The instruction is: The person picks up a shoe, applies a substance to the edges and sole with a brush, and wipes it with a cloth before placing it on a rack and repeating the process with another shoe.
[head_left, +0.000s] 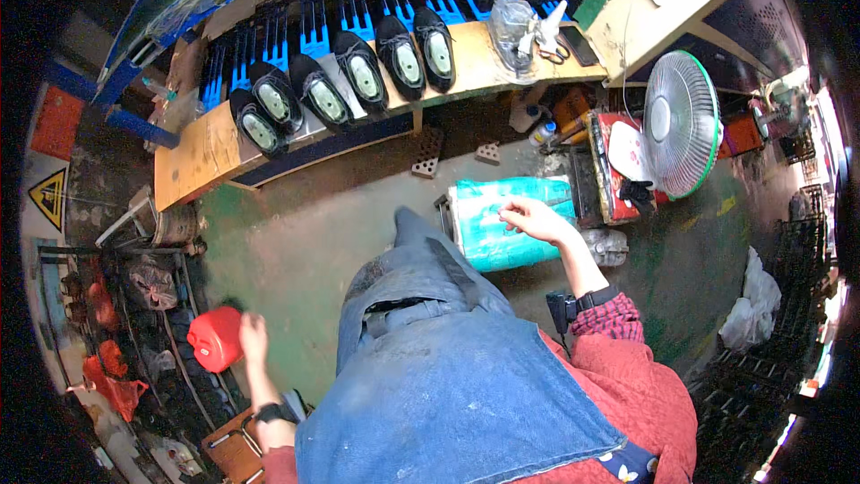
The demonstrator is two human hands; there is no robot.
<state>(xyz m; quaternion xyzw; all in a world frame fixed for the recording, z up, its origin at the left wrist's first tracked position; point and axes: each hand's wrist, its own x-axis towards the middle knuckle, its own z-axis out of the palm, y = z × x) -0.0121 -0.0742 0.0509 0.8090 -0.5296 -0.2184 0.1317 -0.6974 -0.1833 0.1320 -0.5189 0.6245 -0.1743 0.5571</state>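
At the left, my left hand point(253, 338) is beside a tilted red plastic container point(213, 341), its fingers curled at the container's right edge and seeming to grip it. The exact grip is hidden. My right hand point(530, 219) hovers above a stool seat wrapped in green tape point(488, 246), holding nothing, with its fingers loosely bent and apart. Several black shoes point(362, 76) with pale green insoles stand in a row on the wooden bench point(202, 161) ahead.
Blue racks with metal prongs point(315, 40) line the back of the bench. Scissors point(554, 47), a clear plastic bag point(512, 31) and a phone point(579, 46) lie at its right end. A fan point(681, 125) stands at the right. Metal shelving point(179, 332) holds bags at the left.
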